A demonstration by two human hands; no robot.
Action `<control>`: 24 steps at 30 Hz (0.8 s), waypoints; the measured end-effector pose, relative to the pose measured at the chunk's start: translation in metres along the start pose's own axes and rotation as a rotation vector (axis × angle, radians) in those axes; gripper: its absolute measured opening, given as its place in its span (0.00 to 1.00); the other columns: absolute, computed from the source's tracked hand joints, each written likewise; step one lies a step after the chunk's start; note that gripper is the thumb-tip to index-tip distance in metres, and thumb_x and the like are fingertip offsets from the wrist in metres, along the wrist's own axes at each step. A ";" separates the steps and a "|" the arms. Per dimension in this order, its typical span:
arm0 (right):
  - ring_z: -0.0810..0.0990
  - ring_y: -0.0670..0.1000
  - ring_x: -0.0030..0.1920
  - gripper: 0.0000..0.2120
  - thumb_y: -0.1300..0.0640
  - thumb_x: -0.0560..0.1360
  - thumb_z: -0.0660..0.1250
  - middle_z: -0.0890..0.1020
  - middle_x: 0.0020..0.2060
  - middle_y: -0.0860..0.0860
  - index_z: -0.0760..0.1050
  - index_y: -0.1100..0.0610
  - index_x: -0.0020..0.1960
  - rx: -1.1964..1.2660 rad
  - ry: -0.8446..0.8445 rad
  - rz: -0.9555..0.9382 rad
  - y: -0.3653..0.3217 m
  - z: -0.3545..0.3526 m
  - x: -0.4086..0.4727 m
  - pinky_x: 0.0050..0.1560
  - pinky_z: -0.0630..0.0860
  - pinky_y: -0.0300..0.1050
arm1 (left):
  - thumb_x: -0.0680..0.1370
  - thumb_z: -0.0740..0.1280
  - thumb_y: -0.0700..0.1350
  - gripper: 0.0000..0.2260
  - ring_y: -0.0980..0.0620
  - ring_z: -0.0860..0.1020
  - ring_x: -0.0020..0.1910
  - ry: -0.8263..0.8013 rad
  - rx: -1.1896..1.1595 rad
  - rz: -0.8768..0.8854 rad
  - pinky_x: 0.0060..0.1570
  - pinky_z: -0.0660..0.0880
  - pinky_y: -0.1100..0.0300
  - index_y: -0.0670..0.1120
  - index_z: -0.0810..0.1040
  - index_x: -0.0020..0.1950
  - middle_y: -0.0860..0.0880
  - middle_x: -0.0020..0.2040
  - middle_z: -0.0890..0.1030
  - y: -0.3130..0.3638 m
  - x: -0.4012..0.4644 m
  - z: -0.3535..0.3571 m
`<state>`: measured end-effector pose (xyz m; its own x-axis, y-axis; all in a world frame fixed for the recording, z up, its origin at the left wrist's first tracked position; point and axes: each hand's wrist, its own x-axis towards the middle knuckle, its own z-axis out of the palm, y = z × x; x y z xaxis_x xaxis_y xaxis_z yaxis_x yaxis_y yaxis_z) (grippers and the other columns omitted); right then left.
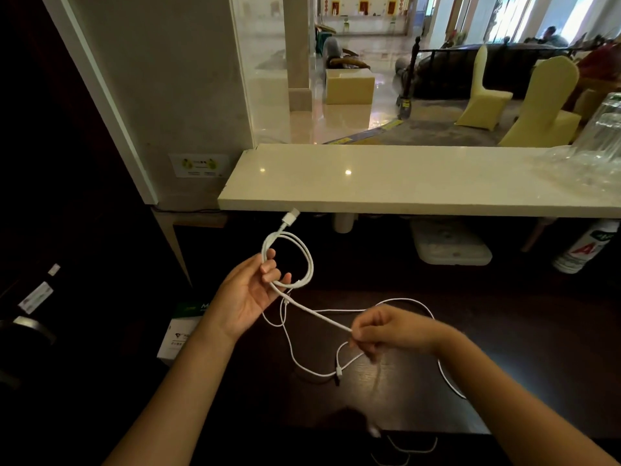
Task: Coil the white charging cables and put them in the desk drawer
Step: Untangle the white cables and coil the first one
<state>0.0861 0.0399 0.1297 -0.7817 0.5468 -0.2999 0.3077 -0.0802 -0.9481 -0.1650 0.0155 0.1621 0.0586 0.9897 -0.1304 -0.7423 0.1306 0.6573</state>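
My left hand (pixel 250 292) is raised above the dark desk (pixel 504 348) and pinches a small coil of white charging cable (pixel 307 260). The cable's USB plug (pixel 290 217) sticks up from the coil toward the counter edge. A straight stretch of the same cable runs down to my right hand (pixel 386 331), which pinches it between curled fingers. Below, loose loops of thinner white cable (pixel 416 302) lie spread over the desk. More white cable (pixel 413 449) shows at the desk's near edge. No drawer is in view.
A white stone counter (pixel 403 183) runs across above the desk, with clear plastic cups (pixel 601 129) at its right end. A white and green box (pixel 181 331) sits at the desk's left. Under the counter stand a white container (pixel 450 247) and a bottle (pixel 584 247).
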 end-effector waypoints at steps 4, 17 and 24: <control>0.73 0.42 0.25 0.08 0.57 0.74 0.68 0.74 0.24 0.46 0.80 0.54 0.36 -0.106 -0.012 0.177 -0.006 -0.037 -0.006 0.29 0.72 0.32 | 0.56 0.81 0.45 0.22 0.59 0.69 0.23 -0.124 0.074 -0.148 0.33 0.79 0.60 0.42 0.77 0.44 0.53 0.27 0.70 -0.004 -0.006 -0.005; 0.73 0.50 0.33 0.16 0.48 0.71 0.69 0.74 0.27 0.49 0.74 0.53 0.28 -1.166 0.221 0.435 -0.070 -0.080 0.017 0.34 0.68 0.41 | 0.80 0.56 0.39 0.09 0.59 0.67 0.25 -0.201 0.735 -0.379 0.35 0.75 0.61 0.39 0.75 0.47 0.53 0.29 0.71 -0.024 -0.028 -0.006; 0.78 0.51 0.55 0.12 0.63 0.79 0.57 0.81 0.57 0.59 0.78 0.64 0.56 -0.545 0.364 0.138 -0.034 -0.038 0.045 0.53 0.72 0.33 | 0.78 0.55 0.40 0.08 0.59 0.66 0.22 -0.038 0.275 -0.218 0.29 0.73 0.65 0.41 0.73 0.45 0.53 0.26 0.68 -0.025 -0.018 -0.001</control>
<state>0.0610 0.0990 0.1521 -0.5118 0.8158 -0.2693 0.6967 0.2106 -0.6858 -0.1481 -0.0051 0.1476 0.2246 0.9375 -0.2659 -0.5021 0.3452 0.7929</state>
